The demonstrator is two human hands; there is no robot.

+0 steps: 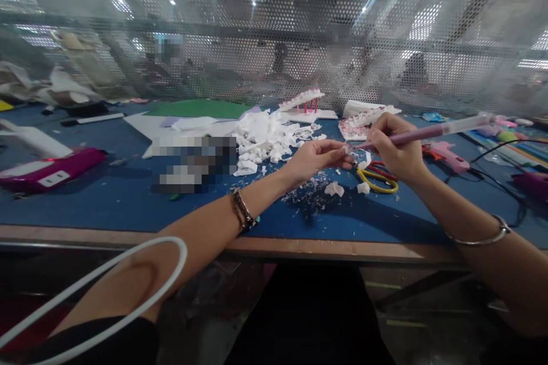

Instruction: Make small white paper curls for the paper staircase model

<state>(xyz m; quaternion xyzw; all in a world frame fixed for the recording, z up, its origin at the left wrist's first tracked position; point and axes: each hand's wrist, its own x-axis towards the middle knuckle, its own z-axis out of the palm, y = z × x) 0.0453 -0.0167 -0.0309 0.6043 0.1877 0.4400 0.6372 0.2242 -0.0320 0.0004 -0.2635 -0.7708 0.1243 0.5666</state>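
Observation:
My right hand [398, 145] is closed round a long pink pen-like tool [436, 130] with a see-through rear end; its tip points down and left. Close by, my left hand [314, 158] pinches something small and whitish, too small to name, near the tool's tip. Below the hands lie scissors with yellow and red handles [387, 188], partly hidden. White crumbs [308, 194] and a torn white scrap [334, 189] are scattered on the blue tabletop [128, 205].
A heap of white scraps [265, 137] lies beyond my left hand. Behind stand a small white model on pink posts [306, 102] and a white piece with pink specks [359, 122]. A pink glue gun [449, 157] with a black cable is right; a magenta case [51, 171] sits left.

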